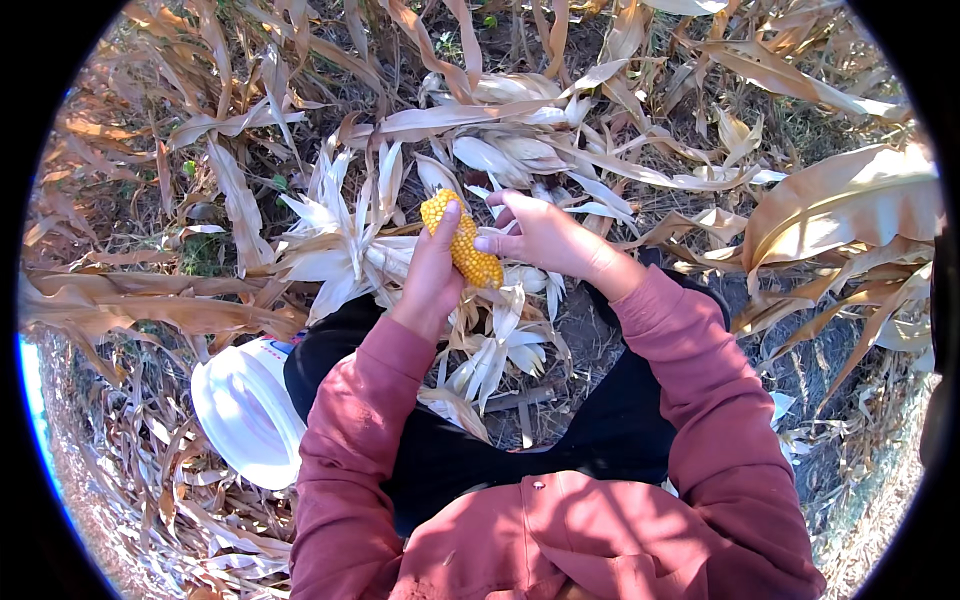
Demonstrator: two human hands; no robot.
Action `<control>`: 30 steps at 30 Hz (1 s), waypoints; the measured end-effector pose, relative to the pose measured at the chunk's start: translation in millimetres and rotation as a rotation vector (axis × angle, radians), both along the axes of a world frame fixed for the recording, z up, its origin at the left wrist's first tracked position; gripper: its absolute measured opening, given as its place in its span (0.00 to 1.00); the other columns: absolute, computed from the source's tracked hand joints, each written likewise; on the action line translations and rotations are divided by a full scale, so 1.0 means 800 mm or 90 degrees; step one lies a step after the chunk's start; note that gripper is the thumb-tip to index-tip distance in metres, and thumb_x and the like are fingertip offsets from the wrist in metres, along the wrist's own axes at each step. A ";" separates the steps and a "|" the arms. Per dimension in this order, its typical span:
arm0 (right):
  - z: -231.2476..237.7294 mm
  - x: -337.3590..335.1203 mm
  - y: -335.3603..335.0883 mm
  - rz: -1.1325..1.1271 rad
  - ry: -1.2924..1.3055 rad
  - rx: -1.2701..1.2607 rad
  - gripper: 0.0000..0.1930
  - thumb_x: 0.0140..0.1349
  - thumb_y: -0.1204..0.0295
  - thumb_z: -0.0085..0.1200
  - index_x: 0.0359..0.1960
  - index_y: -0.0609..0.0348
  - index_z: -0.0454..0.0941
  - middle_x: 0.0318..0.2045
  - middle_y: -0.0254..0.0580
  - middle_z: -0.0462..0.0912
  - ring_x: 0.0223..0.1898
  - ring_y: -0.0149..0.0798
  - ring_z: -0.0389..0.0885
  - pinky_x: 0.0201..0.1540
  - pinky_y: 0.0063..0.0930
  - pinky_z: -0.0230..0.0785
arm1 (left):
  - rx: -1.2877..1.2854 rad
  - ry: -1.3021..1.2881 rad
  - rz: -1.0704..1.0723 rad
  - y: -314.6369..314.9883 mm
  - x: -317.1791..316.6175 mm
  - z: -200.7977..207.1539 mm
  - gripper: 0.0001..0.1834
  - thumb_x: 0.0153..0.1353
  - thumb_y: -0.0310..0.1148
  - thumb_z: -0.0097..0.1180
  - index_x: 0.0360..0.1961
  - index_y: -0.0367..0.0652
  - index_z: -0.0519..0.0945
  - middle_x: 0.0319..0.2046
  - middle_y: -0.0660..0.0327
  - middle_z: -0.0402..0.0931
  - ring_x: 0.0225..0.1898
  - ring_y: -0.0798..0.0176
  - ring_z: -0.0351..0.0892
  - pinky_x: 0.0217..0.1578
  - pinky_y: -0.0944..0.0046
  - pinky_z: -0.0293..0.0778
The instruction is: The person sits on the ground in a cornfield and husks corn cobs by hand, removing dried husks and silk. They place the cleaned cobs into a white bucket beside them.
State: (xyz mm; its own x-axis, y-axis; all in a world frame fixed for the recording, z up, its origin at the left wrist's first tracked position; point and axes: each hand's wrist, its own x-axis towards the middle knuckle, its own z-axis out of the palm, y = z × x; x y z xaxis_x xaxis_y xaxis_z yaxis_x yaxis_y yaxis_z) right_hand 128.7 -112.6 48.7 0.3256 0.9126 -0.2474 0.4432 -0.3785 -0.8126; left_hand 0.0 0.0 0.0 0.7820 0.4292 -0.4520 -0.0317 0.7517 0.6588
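A husked ear of yellow corn [466, 243] is gripped in my left hand [433, 270], its thumb lying along the kernels. The ear tilts, with its upper end leaning left. My right hand [545, 237] is at the ear's right side, thumb tip at or very near the kernels and fingers apart and slightly curled. Whether that thumb presses on the corn I cannot tell. Beneath both hands lie pale, peeled-back dry husks [345, 235], and more husks [500, 350] are on the ground between my legs.
A white plastic bucket [250, 415] leans beside my left leg. Ears still in husk [505, 153] lie just beyond my hands. Dry corn stalks and leaves [150, 305] cover the ground at left, and broad dry leaves [845, 215] stick up at right.
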 end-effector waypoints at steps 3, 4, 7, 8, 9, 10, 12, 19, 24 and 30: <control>-0.030 -0.024 0.017 0.009 -0.030 0.104 0.38 0.53 0.54 0.61 0.56 0.70 0.60 0.43 0.59 0.76 0.45 0.50 0.78 0.46 0.36 0.70 | -0.012 -0.033 -0.016 0.007 -0.003 0.022 0.24 0.65 0.51 0.43 0.52 0.43 0.67 0.46 0.60 0.71 0.48 0.61 0.72 0.50 0.58 0.69; -0.022 -0.029 0.018 -0.002 -0.026 0.075 0.37 0.52 0.55 0.61 0.56 0.70 0.60 0.43 0.59 0.76 0.44 0.51 0.78 0.46 0.36 0.70 | -0.042 -0.038 -0.006 0.004 -0.003 0.021 0.24 0.65 0.51 0.42 0.52 0.43 0.67 0.46 0.60 0.72 0.47 0.62 0.73 0.49 0.59 0.69; -0.015 -0.026 0.020 -0.057 0.008 -0.002 0.30 0.50 0.56 0.59 0.46 0.69 0.69 0.38 0.58 0.79 0.41 0.49 0.79 0.45 0.35 0.70 | -0.080 -0.045 0.012 -0.003 0.006 0.024 0.26 0.65 0.53 0.41 0.53 0.44 0.67 0.46 0.61 0.72 0.48 0.63 0.72 0.52 0.59 0.66; -0.018 -0.020 0.020 -0.056 0.025 -0.027 0.28 0.50 0.55 0.57 0.43 0.69 0.72 0.36 0.58 0.79 0.40 0.48 0.80 0.44 0.34 0.70 | -0.044 -0.034 0.003 -0.002 0.008 0.026 0.29 0.65 0.57 0.39 0.54 0.43 0.67 0.48 0.60 0.70 0.49 0.62 0.70 0.53 0.59 0.65; -0.021 -0.013 0.022 -0.066 0.084 -0.034 0.26 0.52 0.54 0.55 0.40 0.69 0.74 0.34 0.54 0.80 0.37 0.42 0.80 0.42 0.31 0.70 | -0.039 -0.006 -0.059 0.011 0.003 0.018 0.35 0.63 0.62 0.35 0.56 0.41 0.65 0.50 0.59 0.69 0.52 0.61 0.68 0.55 0.58 0.62; -0.019 -0.007 0.012 -0.116 0.257 -0.004 0.25 0.53 0.55 0.53 0.40 0.70 0.75 0.34 0.47 0.80 0.34 0.34 0.78 0.40 0.27 0.70 | 0.008 0.061 -0.092 0.012 0.005 0.021 0.41 0.60 0.66 0.33 0.57 0.38 0.63 0.53 0.57 0.66 0.54 0.58 0.65 0.56 0.54 0.59; -0.011 0.007 -0.014 -0.198 0.351 -0.006 0.23 0.55 0.56 0.52 0.39 0.70 0.76 0.30 0.38 0.79 0.28 0.29 0.74 0.31 0.24 0.67 | 0.058 0.082 -0.080 0.014 0.013 0.018 0.44 0.60 0.67 0.31 0.57 0.33 0.63 0.56 0.53 0.62 0.58 0.54 0.61 0.59 0.52 0.55; 0.101 -0.023 -0.274 -0.559 0.663 0.245 0.18 0.59 0.56 0.50 0.35 0.61 0.73 0.21 0.40 0.77 0.15 0.32 0.74 0.11 0.21 0.65 | 0.092 0.170 -0.119 0.032 -0.002 -0.041 0.31 0.62 0.52 0.47 0.54 0.34 0.66 0.51 0.53 0.68 0.52 0.55 0.68 0.55 0.57 0.63; 0.099 -0.100 -0.581 -0.978 0.628 0.473 0.21 0.57 0.57 0.51 0.44 0.60 0.70 0.26 0.48 0.75 0.19 0.37 0.74 0.12 0.21 0.67 | 0.093 0.196 -0.195 0.029 -0.012 -0.057 0.30 0.63 0.51 0.48 0.55 0.36 0.66 0.51 0.55 0.68 0.52 0.57 0.68 0.54 0.59 0.64; 0.118 -0.190 -0.881 -1.499 -0.189 1.093 0.25 0.66 0.57 0.40 0.56 0.64 0.56 0.47 0.55 0.69 0.34 0.46 0.76 0.36 0.33 0.75 | 0.106 0.194 -0.198 0.050 -0.015 -0.069 0.30 0.63 0.50 0.48 0.56 0.37 0.65 0.53 0.55 0.68 0.54 0.57 0.67 0.56 0.59 0.62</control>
